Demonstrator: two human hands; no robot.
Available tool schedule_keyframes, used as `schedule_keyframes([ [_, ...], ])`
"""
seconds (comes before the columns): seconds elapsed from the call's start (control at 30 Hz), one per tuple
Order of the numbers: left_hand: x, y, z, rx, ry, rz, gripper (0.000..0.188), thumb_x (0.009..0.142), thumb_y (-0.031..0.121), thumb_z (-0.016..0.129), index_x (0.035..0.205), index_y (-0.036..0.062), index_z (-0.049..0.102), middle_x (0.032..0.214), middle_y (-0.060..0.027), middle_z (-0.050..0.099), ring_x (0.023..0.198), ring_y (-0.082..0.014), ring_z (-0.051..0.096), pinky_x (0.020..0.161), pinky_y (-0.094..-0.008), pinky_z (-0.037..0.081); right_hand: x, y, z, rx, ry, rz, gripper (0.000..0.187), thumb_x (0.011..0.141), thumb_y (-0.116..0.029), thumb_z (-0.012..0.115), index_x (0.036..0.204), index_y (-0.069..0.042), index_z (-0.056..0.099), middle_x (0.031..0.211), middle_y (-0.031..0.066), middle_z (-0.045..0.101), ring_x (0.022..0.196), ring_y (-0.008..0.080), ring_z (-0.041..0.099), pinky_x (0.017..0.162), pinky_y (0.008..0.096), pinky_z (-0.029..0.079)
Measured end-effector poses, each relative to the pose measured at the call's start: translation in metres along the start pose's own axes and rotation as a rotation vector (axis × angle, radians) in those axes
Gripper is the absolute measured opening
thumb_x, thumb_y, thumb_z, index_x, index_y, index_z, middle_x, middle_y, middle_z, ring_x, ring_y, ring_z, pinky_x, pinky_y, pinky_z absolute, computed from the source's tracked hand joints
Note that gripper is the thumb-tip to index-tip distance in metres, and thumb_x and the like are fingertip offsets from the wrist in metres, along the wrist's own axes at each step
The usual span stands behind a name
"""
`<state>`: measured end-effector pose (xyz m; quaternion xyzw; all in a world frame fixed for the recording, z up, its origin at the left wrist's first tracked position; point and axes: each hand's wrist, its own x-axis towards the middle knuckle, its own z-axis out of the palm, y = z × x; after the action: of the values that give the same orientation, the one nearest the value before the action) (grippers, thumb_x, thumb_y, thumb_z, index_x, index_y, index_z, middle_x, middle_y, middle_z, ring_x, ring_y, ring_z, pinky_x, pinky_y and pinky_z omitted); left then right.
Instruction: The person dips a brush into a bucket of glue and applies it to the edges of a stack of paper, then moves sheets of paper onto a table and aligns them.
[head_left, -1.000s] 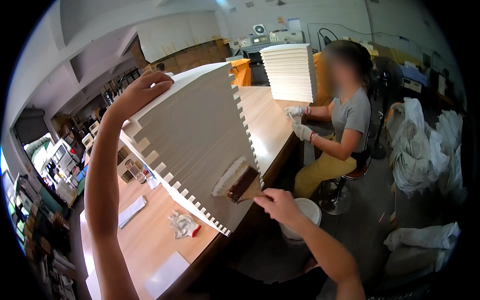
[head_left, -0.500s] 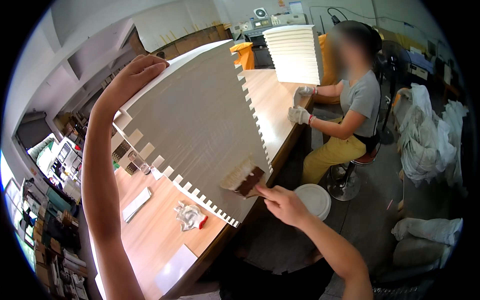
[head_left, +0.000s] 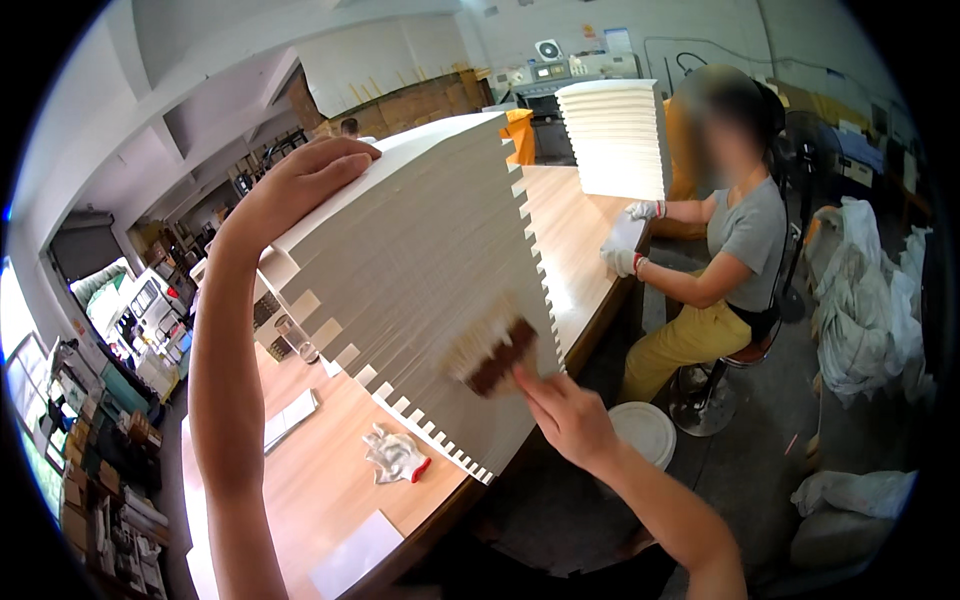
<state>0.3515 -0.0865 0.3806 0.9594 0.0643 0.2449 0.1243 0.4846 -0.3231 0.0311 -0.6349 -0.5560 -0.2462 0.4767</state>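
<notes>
A tall stack of white paper pads or booklets [head_left: 400, 235] stands in front of me, its edges stepped like teeth along both sides. My left hand [head_left: 305, 185] lies flat over the top of the stack, fingers resting on the uppermost sheet. In my right hand [head_left: 575, 425] is a wide brush [head_left: 503, 357] with pale bristles and a brown-red band. Its bristles are against the lower part of the stack's flat greyish side, slightly blurred. My fingers are closed around the brush handle.
On the wood-grain table [head_left: 340, 470] lie a crumpled white glove [head_left: 395, 457], a white sheet [head_left: 358, 553] and a thin pad [head_left: 290, 420]. A second stack [head_left: 612, 140] stands farther back. A gloved co-worker [head_left: 745, 225] sits at right; a white lidded bucket [head_left: 643, 435] is below.
The brush has moved a little up the side of the stack. My left hand stays on top. The whole view has shifted slightly, and the co-worker's gloved hands have moved around a pale sheet.
</notes>
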Motion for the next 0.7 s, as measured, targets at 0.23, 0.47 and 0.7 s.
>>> schedule_keyframes([
  [0.23,-0.006,-0.018,-0.011,-0.02,-0.02,-0.051,0.04,0.11,0.037,0.057,0.132,0.0055,0.068,0.129,-0.0083,0.069,0.112,-0.0161,0.064,0.1,-0.0299,0.05,0.068,-0.034,-0.061,0.214,-0.001,-0.044,0.056,0.097,-0.007,0.068,0.151,-0.014,0.057,0.085,0.0137,0.063,0.071,0.0352,0.064,0.064,0.044,0.054],
  [0.47,-0.002,-0.008,-0.001,-0.109,0.005,-0.117,0.042,0.109,0.039,0.057,0.135,0.0074,0.068,0.12,-0.0056,0.072,0.108,-0.0133,0.064,0.097,-0.0262,0.049,0.015,-0.005,0.017,0.09,0.055,-0.027,0.056,0.092,-0.004,0.073,0.146,-0.015,0.062,0.088,0.0123,0.062,0.07,0.0314,0.066,0.063,0.041,0.056],
  [0.7,-0.008,-0.012,-0.002,-0.203,-0.034,-0.108,0.042,0.107,0.039,0.059,0.133,0.0077,0.07,0.114,-0.005,0.073,0.103,-0.0109,0.065,0.091,-0.0259,0.051,-0.023,0.005,-0.016,0.409,0.076,0.178,0.049,0.097,-0.011,0.071,0.145,-0.006,0.061,0.09,0.0176,0.067,0.075,0.032,0.067,0.071,0.0383,0.054],
])
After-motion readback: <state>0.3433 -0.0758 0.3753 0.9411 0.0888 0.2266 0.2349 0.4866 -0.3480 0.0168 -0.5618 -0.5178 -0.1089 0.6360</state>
